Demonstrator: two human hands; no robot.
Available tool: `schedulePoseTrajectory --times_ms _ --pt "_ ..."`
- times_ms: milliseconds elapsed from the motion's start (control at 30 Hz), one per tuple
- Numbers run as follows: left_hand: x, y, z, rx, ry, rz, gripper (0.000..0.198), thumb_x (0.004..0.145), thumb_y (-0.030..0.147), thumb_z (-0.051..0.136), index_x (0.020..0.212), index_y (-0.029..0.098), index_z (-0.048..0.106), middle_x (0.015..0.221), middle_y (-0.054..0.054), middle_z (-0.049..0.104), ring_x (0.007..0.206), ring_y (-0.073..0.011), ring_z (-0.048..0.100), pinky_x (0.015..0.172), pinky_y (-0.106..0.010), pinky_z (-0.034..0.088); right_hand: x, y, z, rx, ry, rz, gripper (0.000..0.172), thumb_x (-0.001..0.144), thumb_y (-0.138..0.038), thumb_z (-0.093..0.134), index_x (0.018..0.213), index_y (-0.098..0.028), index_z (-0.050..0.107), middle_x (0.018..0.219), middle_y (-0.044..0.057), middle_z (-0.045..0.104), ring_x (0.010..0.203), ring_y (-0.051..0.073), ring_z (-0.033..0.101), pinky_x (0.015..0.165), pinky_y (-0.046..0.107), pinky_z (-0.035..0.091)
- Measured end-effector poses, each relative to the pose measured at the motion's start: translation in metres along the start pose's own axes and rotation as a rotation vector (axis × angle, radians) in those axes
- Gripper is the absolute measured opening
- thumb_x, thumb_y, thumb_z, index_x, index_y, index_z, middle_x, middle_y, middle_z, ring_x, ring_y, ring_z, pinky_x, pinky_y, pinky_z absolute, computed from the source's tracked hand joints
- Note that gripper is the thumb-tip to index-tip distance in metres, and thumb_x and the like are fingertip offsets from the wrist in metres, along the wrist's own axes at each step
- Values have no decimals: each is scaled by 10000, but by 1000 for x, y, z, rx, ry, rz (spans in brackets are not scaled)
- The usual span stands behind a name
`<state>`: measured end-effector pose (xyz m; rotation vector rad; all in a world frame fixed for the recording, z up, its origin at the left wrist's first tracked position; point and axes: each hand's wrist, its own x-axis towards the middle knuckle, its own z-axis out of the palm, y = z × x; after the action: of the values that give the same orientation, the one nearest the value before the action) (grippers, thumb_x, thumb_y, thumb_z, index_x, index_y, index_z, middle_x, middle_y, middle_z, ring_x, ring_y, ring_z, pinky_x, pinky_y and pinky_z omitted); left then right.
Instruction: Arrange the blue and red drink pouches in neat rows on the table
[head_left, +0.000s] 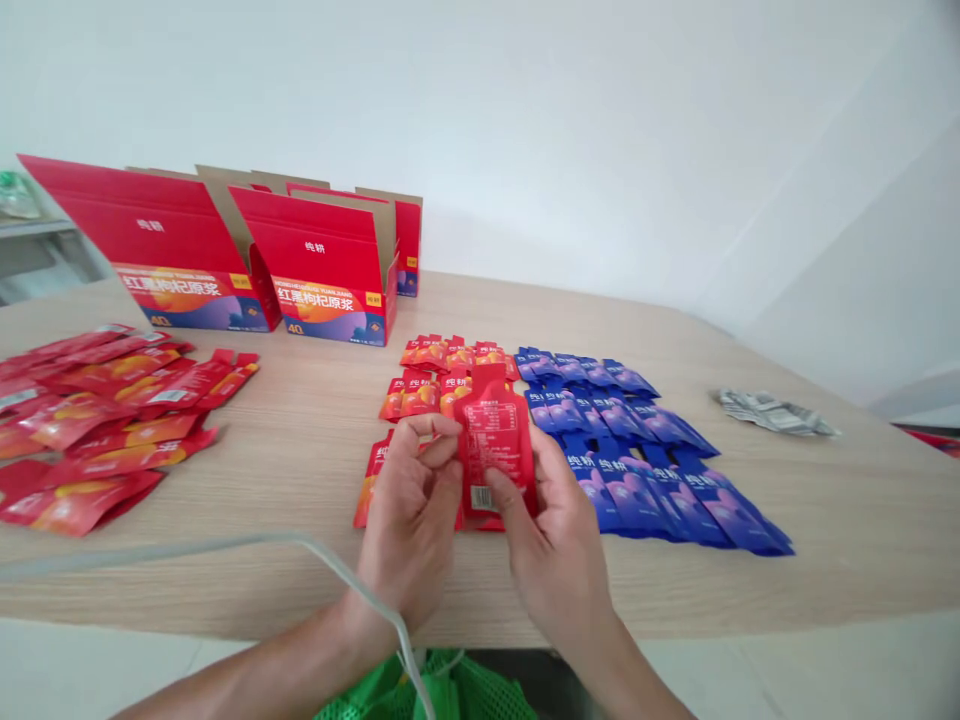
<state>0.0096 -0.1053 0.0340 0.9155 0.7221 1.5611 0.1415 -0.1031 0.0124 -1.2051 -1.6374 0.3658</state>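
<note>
Between my two hands a red pouch [496,435] is held upright, its printed back with a barcode facing me. My right hand [559,530] grips its right side, thumb across the front near the barcode. My left hand [412,510] is at its left edge with fingers curled; the fingertips touch or nearly touch the pouch. Behind the hands, rows of red pouches [419,396] lie on the table, partly hidden by the left hand and the held pouch. To the right, blue pouches [626,490] lie in overlapping rows.
A loose pile of red pouches [112,420] covers the table's left side. Open red boxes [322,260] stand at the back left. A crumpled striped piece [772,412] lies at right. A pale cable [300,540] crosses in front of my left forearm. Green mesh [450,690] hangs below the table edge.
</note>
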Motion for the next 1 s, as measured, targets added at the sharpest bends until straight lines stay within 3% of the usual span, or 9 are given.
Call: schedulePoseTrajectory --times_ms 133,200,267,333,433,500,600,733,1000 --pt "-3 -1 13 -116 -28 -166 520 816 466 936 1201 235 673 1114 -42 795 991 -180 752 865 -279 620 0 -2 -9 -287 86 -363 429 1099 -176 522 1516 -211 620 1343 157 748 1204 277 740 1023 442 655" --pt "-2 -3 15 -188 30 -261 555 772 522 956 1158 220 695 1101 -54 806 1077 -224 772 952 -319 630 -2 -8 -15 -354 16 -531 460 1054 -111 541 1505 -155 621 1369 190 722 1250 305 706 1063 474 640" --pt "0 -3 13 -217 94 -318 521 716 519 984 1009 199 696 1029 -64 812 1048 -260 794 942 -349 649 -2 -14 -26 -358 -147 -594 475 1026 -136 590 1500 -124 612 1439 201 679 1336 332 652 1137 515 606" --pt "2 -1 9 -199 105 -353 486 699 462 998 958 191 689 1016 -72 816 1008 -280 808 898 -368 666 2 -17 -41 -339 -312 -577 546 1006 -232 675 1533 -137 569 1538 190 614 1437 338 583 1199 532 568" --pt "-1 -1 6 -165 -1 -415 519 753 332 969 1194 224 717 1181 -74 815 1052 -283 811 894 -370 665 8 -13 -63 -389 -448 -494 868 901 -327 839 1650 -195 419 1686 183 465 1569 358 453 1248 578 519" --pt "-8 -7 7 -185 -91 -444 603 790 280 938 1341 268 695 1324 -83 784 1150 -297 789 944 -389 653 6 -7 -70 -445 -518 -460 1061 826 -311 902 1705 -229 314 1749 180 377 1630 380 365 1279 620 472" --pt "-23 -21 11 -218 -140 -463 584 806 278 926 1352 262 719 1422 -111 746 1305 -338 719 1078 -453 601 -5 3 -71 -487 -634 -430 1202 770 -291 939 1739 -266 228 1779 173 340 1656 400 327 1285 638 459" --pt "-37 -34 12 -192 -127 -510 551 799 278 921 1321 262 745 1451 -98 726 1390 -333 655 1174 -452 528 -23 11 -76 -550 -655 -322 1341 727 -298 958 1770 -310 115 1794 168 316 1633 418 381 1228 635 528" --pt "-33 -40 8 -138 -170 -639 554 780 357 921 1272 217 709 1084 -96 802 969 -269 779 819 -330 597 -22 20 -86 -571 -580 -189 1427 766 -263 862 1773 -324 -146 1804 194 277 1595 411 447 1168 544 597"
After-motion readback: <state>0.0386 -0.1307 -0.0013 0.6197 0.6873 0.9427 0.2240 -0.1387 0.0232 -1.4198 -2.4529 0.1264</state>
